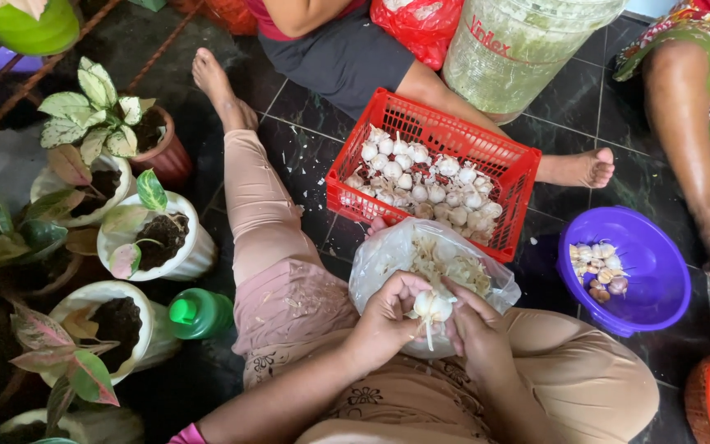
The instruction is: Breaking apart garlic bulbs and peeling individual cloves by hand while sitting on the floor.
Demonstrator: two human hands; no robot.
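**Garlic bulb pinched over the peel bag**

Both of your hands meet on one garlic bulb right above your lap. Your left hand cups it from the side, fingers closed around its papery white skin, while your right hand grips the other side, thumb pressed in; a pale strip of peel dangles beneath. You hold it over the clear plastic bag of dry husks, so the flakes seem meant to drop inside. Just beyond sits the red lattice basket, heaped with round white bulbs, close enough to reach. The glossy purple bowl to your right holds a small cluster of cloves. Potted plants line the dark tiled floor on your left.
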